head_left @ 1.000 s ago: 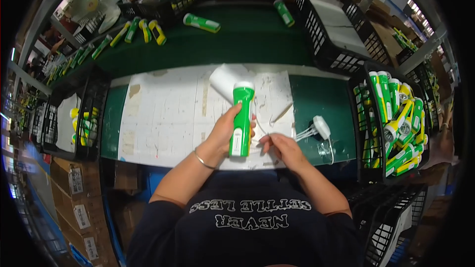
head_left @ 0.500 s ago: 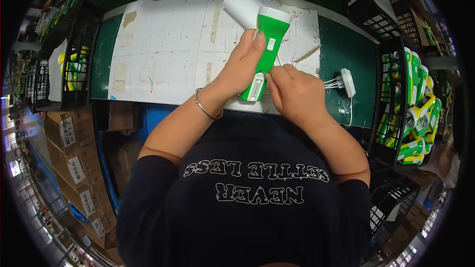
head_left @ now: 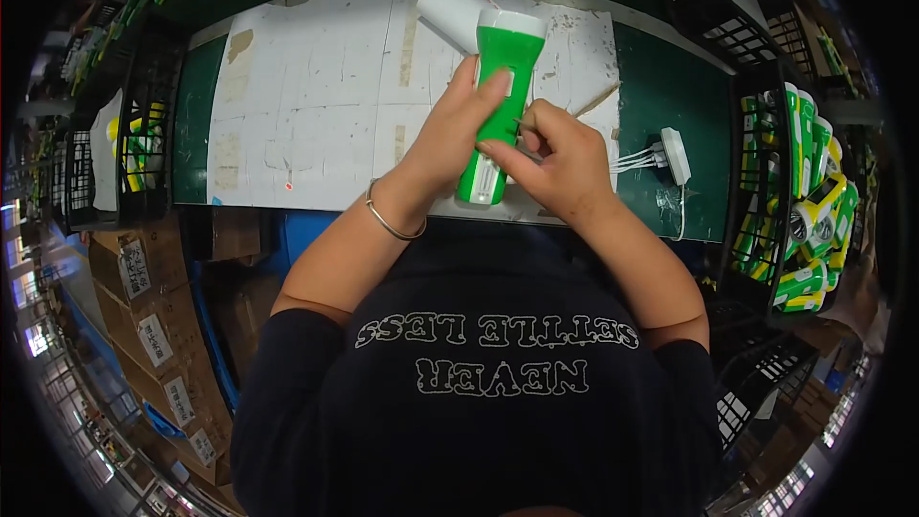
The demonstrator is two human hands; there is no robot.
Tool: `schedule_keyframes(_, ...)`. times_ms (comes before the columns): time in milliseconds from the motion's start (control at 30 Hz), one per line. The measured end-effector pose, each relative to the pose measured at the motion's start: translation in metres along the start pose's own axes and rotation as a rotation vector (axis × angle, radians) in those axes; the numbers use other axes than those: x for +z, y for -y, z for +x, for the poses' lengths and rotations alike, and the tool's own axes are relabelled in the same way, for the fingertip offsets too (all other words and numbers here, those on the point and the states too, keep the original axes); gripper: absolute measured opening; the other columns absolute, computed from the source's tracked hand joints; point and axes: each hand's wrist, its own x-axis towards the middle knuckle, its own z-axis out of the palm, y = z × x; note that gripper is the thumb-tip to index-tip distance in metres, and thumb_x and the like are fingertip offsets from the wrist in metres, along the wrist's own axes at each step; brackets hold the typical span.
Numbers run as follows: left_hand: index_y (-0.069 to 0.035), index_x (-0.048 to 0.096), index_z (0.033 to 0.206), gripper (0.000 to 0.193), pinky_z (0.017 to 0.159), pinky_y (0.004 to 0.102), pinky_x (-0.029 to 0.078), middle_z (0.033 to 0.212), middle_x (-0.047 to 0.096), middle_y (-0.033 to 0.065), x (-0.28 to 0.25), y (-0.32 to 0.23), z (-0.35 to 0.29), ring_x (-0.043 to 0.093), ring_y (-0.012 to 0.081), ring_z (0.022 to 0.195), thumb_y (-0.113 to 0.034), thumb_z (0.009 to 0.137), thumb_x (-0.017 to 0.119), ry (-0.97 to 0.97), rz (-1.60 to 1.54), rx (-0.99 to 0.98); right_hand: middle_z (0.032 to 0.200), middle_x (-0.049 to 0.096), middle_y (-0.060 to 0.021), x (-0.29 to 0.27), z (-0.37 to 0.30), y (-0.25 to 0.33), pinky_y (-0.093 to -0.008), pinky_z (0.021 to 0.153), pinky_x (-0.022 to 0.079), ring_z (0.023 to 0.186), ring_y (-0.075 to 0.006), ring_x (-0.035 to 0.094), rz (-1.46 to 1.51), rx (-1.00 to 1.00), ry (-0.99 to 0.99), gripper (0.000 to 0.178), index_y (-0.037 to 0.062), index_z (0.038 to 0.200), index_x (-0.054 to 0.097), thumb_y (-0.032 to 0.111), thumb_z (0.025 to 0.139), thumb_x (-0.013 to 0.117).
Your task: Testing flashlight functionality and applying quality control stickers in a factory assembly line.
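Note:
A green flashlight point(head_left: 509, 50) with a white head rim stands tilted above the worktable, its head pointing away from me. My left hand point(head_left: 445, 134) is wrapped round its body from the left, with the thumb on the white switch. On the other side, my right hand point(head_left: 567, 161) has its thumb pressed on the lower body near a pale panel point(head_left: 486, 177). Its fingers curl at the flashlight's right edge, where a thin cord-like thing shows; most of that is hidden. Behind the flashlight lies a white paper roll point(head_left: 447, 14) with small red marks.
A white charging block point(head_left: 676, 155) with several white cables lies right of my right hand. The black crate point(head_left: 745, 182) at right holds several green and yellow flashlights; another crate point(head_left: 144, 139) stands at left. Worn white paper point(head_left: 316, 96) covers the table's middle. Cardboard boxes point(head_left: 153, 316) stand lower left.
Both hands and the flashlight have shifted slightly left. My left thumb has come down onto the switch, and my right thumb has moved onto the flashlight's front.

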Motion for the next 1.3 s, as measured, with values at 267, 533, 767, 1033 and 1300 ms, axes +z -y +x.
schedule_keyframes(267,-0.002,0.042,0.121,0.045,0.078,0.0287,0.044,0.102,0.055,0.0088,-0.021,-0.014,-0.007,0.053,0.0147,0.093,-0.026,0.087,0.058,0.014,0.481,-0.067,0.059,0.042,0.004,-0.031,0.01,-0.043,-0.0213,0.046,0.029,0.054,-0.0042,0.032,0.45,0.317,0.043,0.037,0.0054,0.061,0.041,0.02,0.079,0.069)
schedule_keyframes(533,-0.006,0.049,0.117,0.047,0.074,0.0319,0.048,0.105,0.058,0.0133,-0.021,-0.033,-0.019,0.059,0.0267,0.091,-0.023,0.076,0.066,0.224,1.361,0.395,0.088,0.049,0.0022,-0.053,0.03,-0.038,-0.0155,0.054,0.031,0.061,-0.0011,0.036,0.431,0.367,0.468,0.054,0.0127,0.119,0.052,0.017,0.07,0.073)
schedule_keyframes(767,-0.012,0.057,0.099,0.034,0.066,0.0328,0.05,0.086,0.062,0.0057,-0.056,-0.07,-0.035,0.062,0.0235,0.079,-0.017,0.067,0.068,0.195,1.825,0.078,0.092,0.053,0.002,-0.059,0.02,-0.055,-0.0148,0.054,0.031,0.06,-0.001,0.034,0.553,0.347,0.446,0.061,0.0134,0.117,0.054,0.017,0.062,0.081)
schedule_keyframes(1033,-0.005,0.052,0.107,0.04,0.072,0.0362,0.048,0.092,0.062,0.0143,-0.042,-0.044,-0.025,0.06,0.0316,0.083,-0.017,0.072,0.068,0.369,1.35,-0.063,0.091,0.055,0.0022,-0.034,0.025,-0.049,-0.0146,0.051,0.031,0.055,0.0005,0.033,0.569,0.314,0.536,0.058,0.0132,0.117,0.055,0.011,0.064,0.079)
schedule_keyframes(1300,-0.002,0.032,0.132,0.073,0.088,0.0319,0.042,0.111,0.053,0.0132,-0.048,-0.014,-0.028,0.052,0.0209,0.102,-0.016,0.072,0.071,0.168,0.757,-0.223,0.086,0.063,-0.0108,-0.009,0.045,-0.065,-0.0354,0.065,0.049,0.072,-0.0264,0.062,-0.409,0.499,0.257,0.038,0.0062,0.091,0.058,0.041,0.076,0.064)
